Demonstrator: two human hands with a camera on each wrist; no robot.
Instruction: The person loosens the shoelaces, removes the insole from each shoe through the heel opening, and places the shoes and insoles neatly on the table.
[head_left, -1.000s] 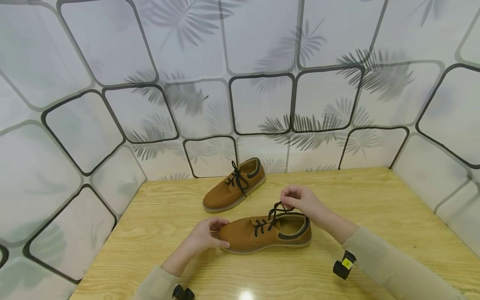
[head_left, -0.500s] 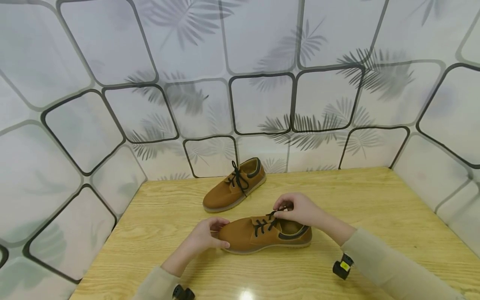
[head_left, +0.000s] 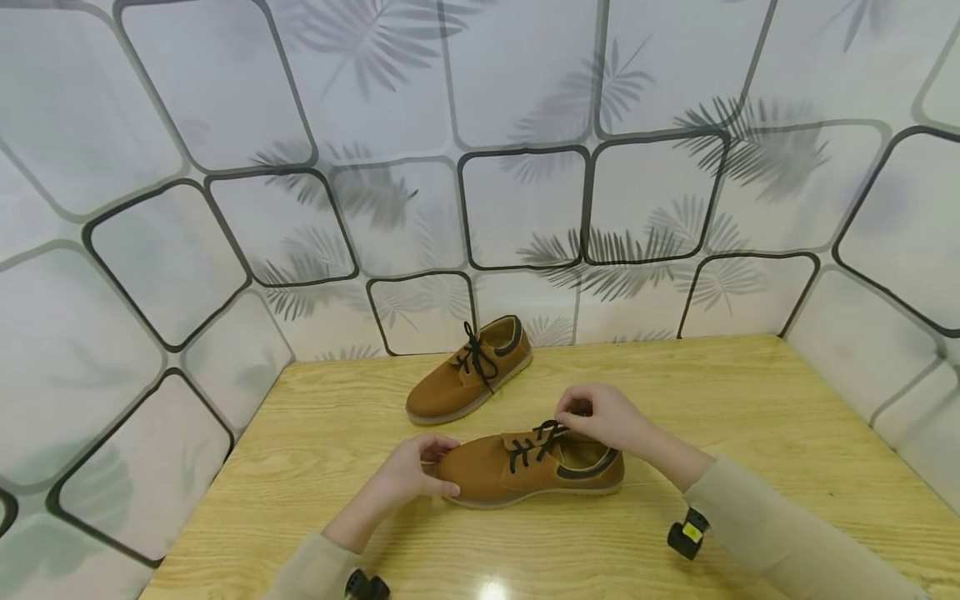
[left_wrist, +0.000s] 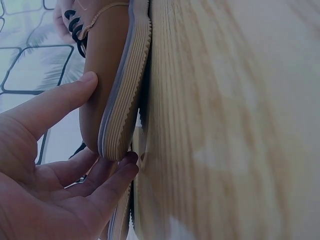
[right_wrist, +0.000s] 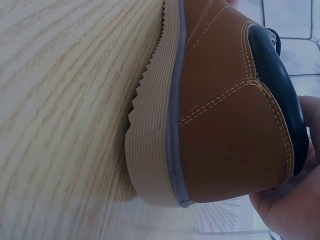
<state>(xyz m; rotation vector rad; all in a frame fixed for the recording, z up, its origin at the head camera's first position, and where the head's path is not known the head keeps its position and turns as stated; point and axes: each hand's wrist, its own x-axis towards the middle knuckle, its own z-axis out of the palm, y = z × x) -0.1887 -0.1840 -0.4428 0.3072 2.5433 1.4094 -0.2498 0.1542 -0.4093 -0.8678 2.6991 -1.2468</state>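
On the wooden bench (head_left: 712, 400), the nearer brown lace-up shoe (head_left: 480, 467) lies with its long axis left to right, toe left. The left hand (head_left: 408, 471) grips that toe, half closed; the right hand (head_left: 603, 417), nearer the opening, pinches the black shoelace (head_left: 550, 425), fingertips nearly together.

A brown shoe (head_left: 477, 468) stands sole down on the desk (head_left: 750, 400), toe towards the left edge, heel towards the right, well in from the far edge. It has a dark padded collar and pale ribbed sole; its black lace (head_left: 524, 455) is threaded, looping above the tongue.
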